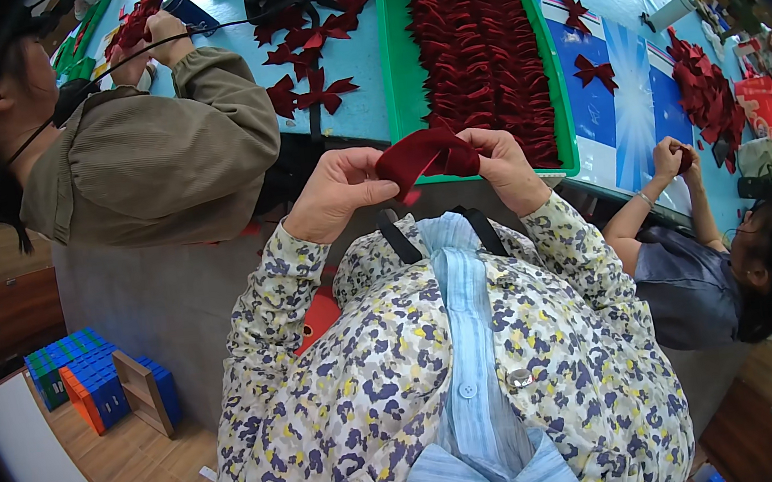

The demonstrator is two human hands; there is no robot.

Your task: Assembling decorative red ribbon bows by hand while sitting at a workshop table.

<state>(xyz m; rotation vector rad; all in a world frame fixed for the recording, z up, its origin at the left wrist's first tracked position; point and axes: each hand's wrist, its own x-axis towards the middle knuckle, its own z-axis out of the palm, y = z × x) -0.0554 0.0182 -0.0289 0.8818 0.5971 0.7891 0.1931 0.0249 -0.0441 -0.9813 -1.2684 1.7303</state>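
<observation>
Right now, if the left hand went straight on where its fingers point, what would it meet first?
Past the dark red ribbon it holds, the left hand would probably meet the right hand, gripping that ribbon's other side; depth is unclear here.

The ribbon is matt, velvety cloth, the far tray smooth plastic, the desk glossy, and the co-worker's sleeve at left ribbed cloth.

Worn on the head of the person I'm watching, a wide fisheye camera looks steeply down and forward, close above the patterned jacket. The left hand and right hand sit just above centre, the blue table beyond; the wooden floor curves along the rim.
</observation>
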